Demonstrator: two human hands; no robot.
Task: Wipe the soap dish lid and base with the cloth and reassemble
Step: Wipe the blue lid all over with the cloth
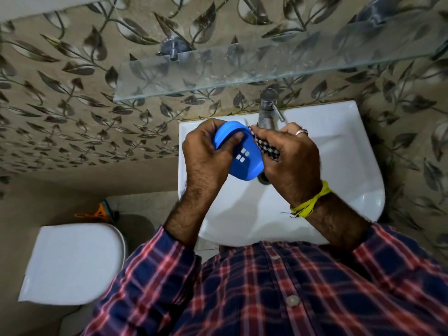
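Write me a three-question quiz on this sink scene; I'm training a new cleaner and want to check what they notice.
1. True or false: the left hand holds the blue soap dish.
2. Which hand holds the checked cloth? A. left B. right C. neither
3. Fill in: the hands work above the white ____.

Key: 1 true; 2 B, the right hand presses the cloth against the dish's edge; 3 sink, in front of the tap.
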